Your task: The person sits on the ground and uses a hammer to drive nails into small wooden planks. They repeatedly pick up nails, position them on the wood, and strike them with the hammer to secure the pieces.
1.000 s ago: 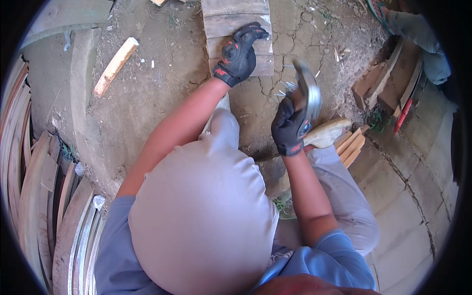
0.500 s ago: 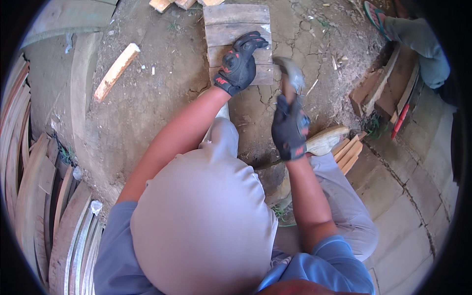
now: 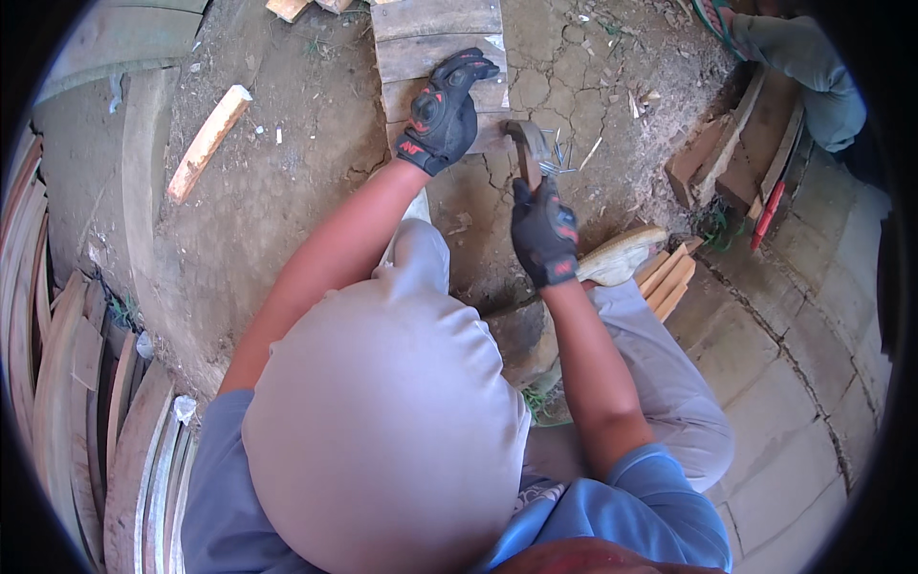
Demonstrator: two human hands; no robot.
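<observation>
A panel of weathered wooden slats [image 3: 435, 21] lies on the dirt ahead of me. My left hand [image 3: 443, 113], in a black glove with red marks, rests over its lower part. The fingers are bent together toward the right; whatever they pinch, if anything, is hidden. My right hand [image 3: 545, 232], gloved alike, is closed round the handle of a claw hammer [image 3: 526, 143]. The hammer's metal head is at the panel's lower right corner. Several loose nails [image 3: 562, 158] lie on the ground just right of the head.
A short wood offcut [image 3: 208, 143] lies on the dirt to the left. Stacked boards [image 3: 72, 383] line the left side. Wood blocks [image 3: 717, 143] and a red tool-like object [image 3: 768, 215] are at right, near another person's leg [image 3: 798, 57]. Small wood sticks [image 3: 666, 277] sit beside my right leg.
My right hand and the hammer have shifted slightly left, bringing the head to the panel's corner and uncovering the nails. The view has shifted a little; my left hand keeps its place on the panel.
</observation>
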